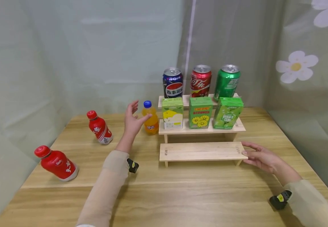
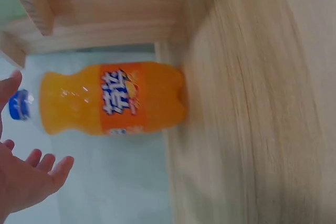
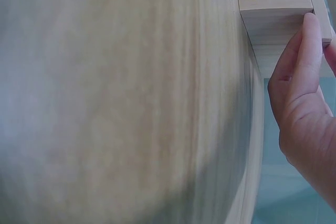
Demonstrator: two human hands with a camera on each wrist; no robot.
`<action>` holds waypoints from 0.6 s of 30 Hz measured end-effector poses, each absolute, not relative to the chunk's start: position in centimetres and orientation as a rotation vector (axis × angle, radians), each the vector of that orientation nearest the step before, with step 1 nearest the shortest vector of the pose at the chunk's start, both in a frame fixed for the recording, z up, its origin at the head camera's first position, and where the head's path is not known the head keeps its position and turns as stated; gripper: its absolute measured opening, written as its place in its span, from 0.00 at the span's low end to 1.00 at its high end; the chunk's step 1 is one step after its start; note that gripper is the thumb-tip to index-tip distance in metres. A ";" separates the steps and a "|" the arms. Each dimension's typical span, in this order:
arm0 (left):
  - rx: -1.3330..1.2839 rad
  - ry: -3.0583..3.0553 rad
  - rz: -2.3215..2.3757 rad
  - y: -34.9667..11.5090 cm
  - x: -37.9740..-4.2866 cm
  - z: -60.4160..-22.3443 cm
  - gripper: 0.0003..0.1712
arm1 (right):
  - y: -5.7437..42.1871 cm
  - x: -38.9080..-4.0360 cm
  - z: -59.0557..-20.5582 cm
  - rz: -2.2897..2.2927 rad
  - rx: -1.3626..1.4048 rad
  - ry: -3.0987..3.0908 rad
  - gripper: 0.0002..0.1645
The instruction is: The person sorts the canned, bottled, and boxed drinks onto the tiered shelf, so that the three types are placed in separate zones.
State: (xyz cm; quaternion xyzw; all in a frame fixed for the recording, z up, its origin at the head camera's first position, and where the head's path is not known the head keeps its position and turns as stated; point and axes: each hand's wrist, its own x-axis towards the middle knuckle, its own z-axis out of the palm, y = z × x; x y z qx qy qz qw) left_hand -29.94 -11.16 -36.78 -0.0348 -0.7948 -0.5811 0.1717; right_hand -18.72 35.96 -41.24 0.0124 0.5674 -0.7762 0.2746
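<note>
The hands share the work unevenly: the left hand (image 1: pixel 132 123) has its fingers parted and thumb out, holding nothing, while the right hand (image 1: pixel 262 158) pinches the right end of the lowest step of a three-tier pale wooden stand (image 1: pixel 201 151), thumb above and fingers at the edge. Beside the left hand, an orange-filled clear plastic bottle with a blue cap (image 1: pixel 152 126) stands upright on the wood-grained bench (image 1: pixel 198 198), just beside the stand's left end.

For a sound grip, the left thumb and fingers would do best to close round the body, lower than the cap (the left wrist view shows the hand up near the neck). A straight lift first should keep the base from catching the wood, and a steady but gentle right pinch should stop the stand from sliding.

On the middle tier are three green-toned drink cartons (image 1: pixel 201 113); on the top tier, a blue can (image 1: pixel 173 83), a red can (image 1: pixel 201 81) and a green can (image 1: pixel 227 82). A sideways knock could topple these. Two red bottles with red caps (image 1: pixel 99 127) stand farther left, well apart from the stand.
</note>
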 end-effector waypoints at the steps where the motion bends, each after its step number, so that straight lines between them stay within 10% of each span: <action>1: -0.100 -2.281 -1.657 -11.2 -30.2 -36.9 0.45 | 36.0 -18.7 -41.3 -2.087 0.027 1.527 0.21; 18: -0.166 -2.478 -1.811 -11.4 -32.9 -38.6 0.53 | 35.9 -18.8 -41.4 -2.047 0.103 1.642 0.21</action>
